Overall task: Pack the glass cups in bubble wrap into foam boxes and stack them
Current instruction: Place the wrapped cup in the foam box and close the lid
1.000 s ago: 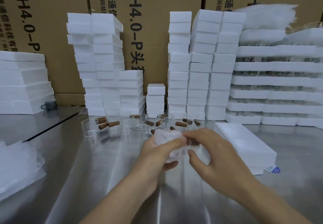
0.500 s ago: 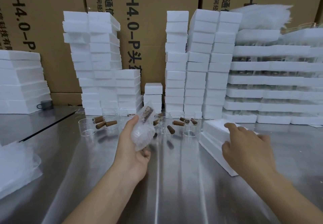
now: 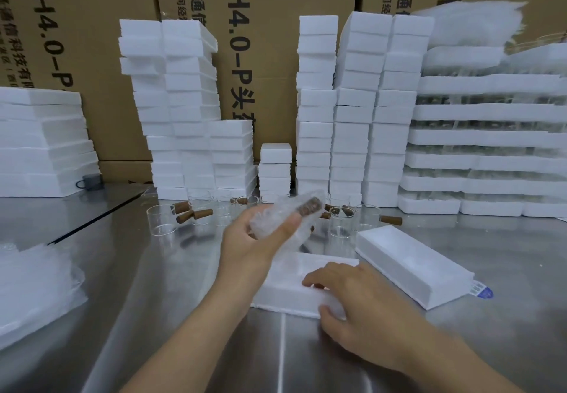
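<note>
Our left hand (image 3: 245, 248) curls its grip round a crinkly bubble-wrapped glass cup (image 3: 288, 220); our right hand (image 3: 356, 300) clasps a flat white foam box (image 3: 285, 285) on the smooth steel counter (image 3: 184, 316).

The only view comes from a wide-angle camera on the person's head, facing forward and down over the steel table (image 3: 138, 300) from close above its near edge. Both forearms enter at 6 o'clock, so the left hand (image 3: 245, 245) gripping the wrapped cup (image 3: 288, 217) and the right hand (image 3: 352, 300) holding a foam box (image 3: 285, 285) sit near, just below centre. Foam stacks (image 3: 316, 101) and cardboard cartons (image 3: 260, 39) stand farther off toward 12 o'clock.
</note>
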A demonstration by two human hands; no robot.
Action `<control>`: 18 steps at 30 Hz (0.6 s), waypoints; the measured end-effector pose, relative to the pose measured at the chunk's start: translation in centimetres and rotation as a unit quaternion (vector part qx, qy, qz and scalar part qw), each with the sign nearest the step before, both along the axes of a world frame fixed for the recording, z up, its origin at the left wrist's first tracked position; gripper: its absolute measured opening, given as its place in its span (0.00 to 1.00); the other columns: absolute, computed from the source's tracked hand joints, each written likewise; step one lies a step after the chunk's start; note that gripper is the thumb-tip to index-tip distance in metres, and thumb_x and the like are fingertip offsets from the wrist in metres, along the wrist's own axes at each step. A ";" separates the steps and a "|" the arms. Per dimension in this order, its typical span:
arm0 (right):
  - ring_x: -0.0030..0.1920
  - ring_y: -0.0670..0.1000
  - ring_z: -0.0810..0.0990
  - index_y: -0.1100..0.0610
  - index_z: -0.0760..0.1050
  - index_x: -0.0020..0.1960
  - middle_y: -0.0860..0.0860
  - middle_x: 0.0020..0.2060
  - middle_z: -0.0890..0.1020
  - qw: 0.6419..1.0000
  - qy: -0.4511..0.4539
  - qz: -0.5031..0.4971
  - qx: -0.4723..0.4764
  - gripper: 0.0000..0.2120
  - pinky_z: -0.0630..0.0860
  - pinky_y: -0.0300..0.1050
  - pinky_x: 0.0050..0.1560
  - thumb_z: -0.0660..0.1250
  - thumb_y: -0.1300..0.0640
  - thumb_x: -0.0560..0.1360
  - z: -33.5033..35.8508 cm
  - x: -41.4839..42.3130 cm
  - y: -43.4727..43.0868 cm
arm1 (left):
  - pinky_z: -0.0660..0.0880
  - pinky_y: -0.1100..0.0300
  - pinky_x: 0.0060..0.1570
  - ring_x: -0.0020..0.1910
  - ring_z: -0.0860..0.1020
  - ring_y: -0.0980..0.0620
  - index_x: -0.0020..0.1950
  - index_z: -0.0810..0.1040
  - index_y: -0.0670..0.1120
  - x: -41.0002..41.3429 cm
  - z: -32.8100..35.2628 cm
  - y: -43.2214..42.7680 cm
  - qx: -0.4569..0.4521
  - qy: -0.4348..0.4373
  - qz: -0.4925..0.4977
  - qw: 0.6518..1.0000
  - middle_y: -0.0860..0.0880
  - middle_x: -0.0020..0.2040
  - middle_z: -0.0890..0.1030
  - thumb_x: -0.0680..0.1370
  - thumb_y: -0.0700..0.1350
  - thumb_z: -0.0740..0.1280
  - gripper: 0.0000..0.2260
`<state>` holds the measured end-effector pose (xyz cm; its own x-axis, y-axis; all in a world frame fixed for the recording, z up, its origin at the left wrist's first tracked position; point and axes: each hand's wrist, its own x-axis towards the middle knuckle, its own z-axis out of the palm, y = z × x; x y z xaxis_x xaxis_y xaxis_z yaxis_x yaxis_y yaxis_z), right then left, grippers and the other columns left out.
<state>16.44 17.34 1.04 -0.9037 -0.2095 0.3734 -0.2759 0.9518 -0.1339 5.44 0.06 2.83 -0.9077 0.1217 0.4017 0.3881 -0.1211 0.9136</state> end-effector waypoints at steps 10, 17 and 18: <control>0.60 0.41 0.74 0.37 0.69 0.67 0.34 0.61 0.77 0.999 -0.011 -0.029 -0.042 0.19 0.70 0.37 0.60 0.61 0.43 0.76 -0.7 -0.6 1.5 | 0.75 0.60 0.63 0.63 0.78 0.60 0.62 0.79 0.65 -1.9 -2.9 -0.7 -0.286 0.063 0.016 0.956 0.63 0.61 0.82 0.67 0.69 0.81 0.26; 0.54 0.40 0.72 0.38 0.69 0.56 0.33 0.48 0.73 0.998 0.035 -0.034 -0.047 0.15 0.71 0.40 0.58 0.67 0.37 0.72 0.1 -0.6 2.2 | 0.65 0.48 0.77 0.75 0.68 0.57 0.73 0.71 0.66 -2.1 -2.8 -0.5 -0.362 0.071 -0.024 0.929 0.63 0.72 0.74 0.73 0.72 0.71 0.30; 0.53 0.40 0.71 0.38 0.70 0.55 0.33 0.48 0.72 0.997 0.051 -0.040 -0.049 0.15 0.69 0.37 0.58 0.66 0.34 0.72 0.2 -0.5 2.3 | 0.64 0.49 0.78 0.76 0.67 0.60 0.74 0.70 0.68 -2.0 -2.7 -0.5 -0.334 0.061 -0.048 0.940 0.66 0.73 0.73 0.73 0.72 0.69 0.30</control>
